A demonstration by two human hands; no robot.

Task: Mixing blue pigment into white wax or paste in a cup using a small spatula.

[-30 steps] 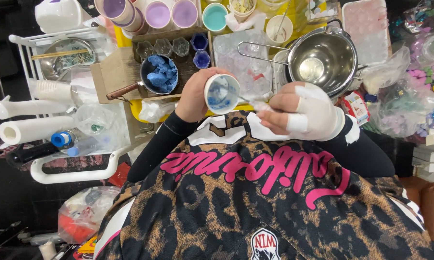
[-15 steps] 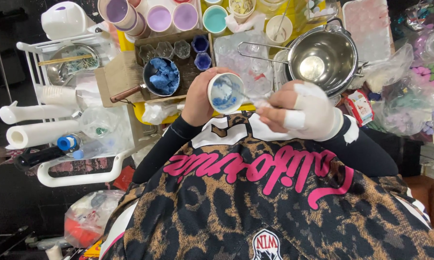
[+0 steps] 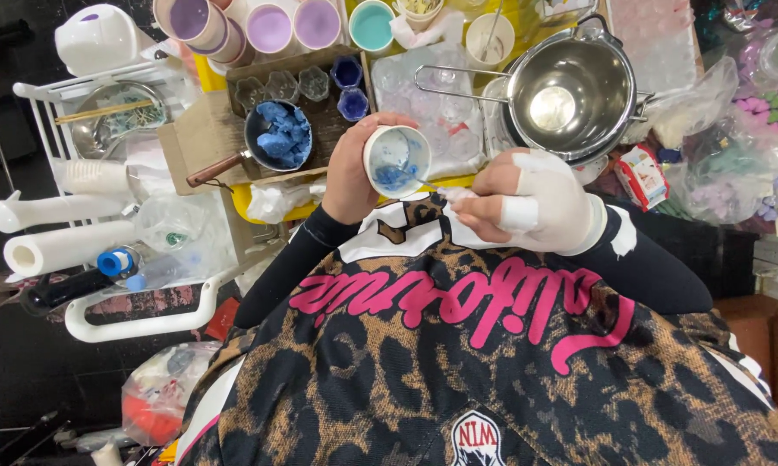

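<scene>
White cup (image 3: 396, 160), blue-stained inside, tilts in the left hand (image 3: 352, 170)'s grip; the bandaged right hand (image 3: 527, 203), just beside, pinches a thin tool into it.

The small cup (image 3: 396, 161) sits in the left hand (image 3: 354, 173), held above the near edge of the surface (image 3: 242, 200), with the right hand (image 3: 527, 203) just to its right. Beyond the cup lie a small pan (image 3: 275, 138) to the left and a steel pot (image 3: 570, 86) to the right, with a row of cups (image 3: 268, 24) behind them along the far edge. Further left, paper rolls (image 3: 56, 246) lie on a rack (image 3: 138, 324) beside the surface.
</scene>
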